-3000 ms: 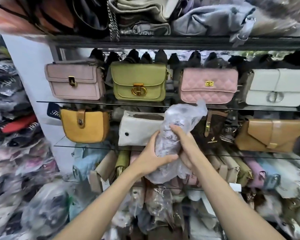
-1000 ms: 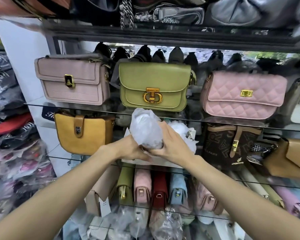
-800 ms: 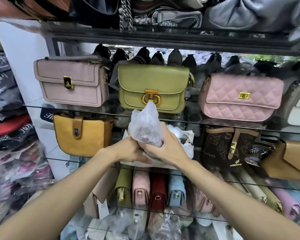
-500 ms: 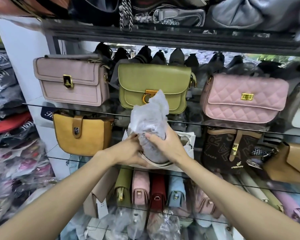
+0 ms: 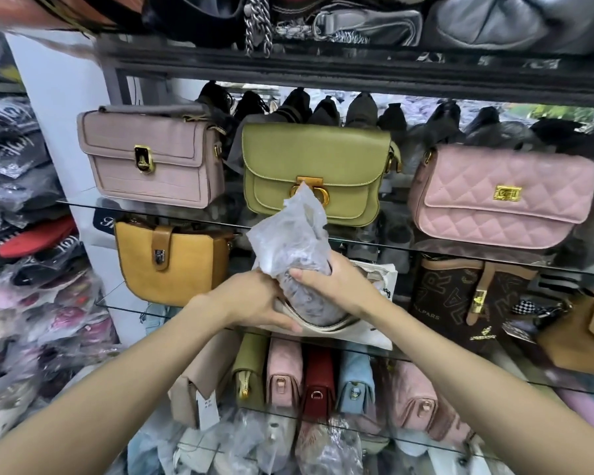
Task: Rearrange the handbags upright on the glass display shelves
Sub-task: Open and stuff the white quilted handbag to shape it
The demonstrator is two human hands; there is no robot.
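Here, mid-stuffing on the middle glass shelf (image 5: 494, 265): left hand (image 5: 254, 305) gripping the open mouth of a cream handbag (image 5: 350, 332) lying between the mustard bag (image 5: 172, 262) at left and the dark monogram bag (image 5: 460, 296) at right, right hand (image 5: 336, 282) with fingers (image 5: 300, 275) clenched round a plastic-wrapped wad (image 5: 294, 241). Wad's long axis near upright, lower end already inside the opening directly below the right hand, top reaching up across the clasp of the green bag (image 5: 316, 169) behind. Cream handbag's front and base largely hidden by both hands; contents of the wrap hard to make out.
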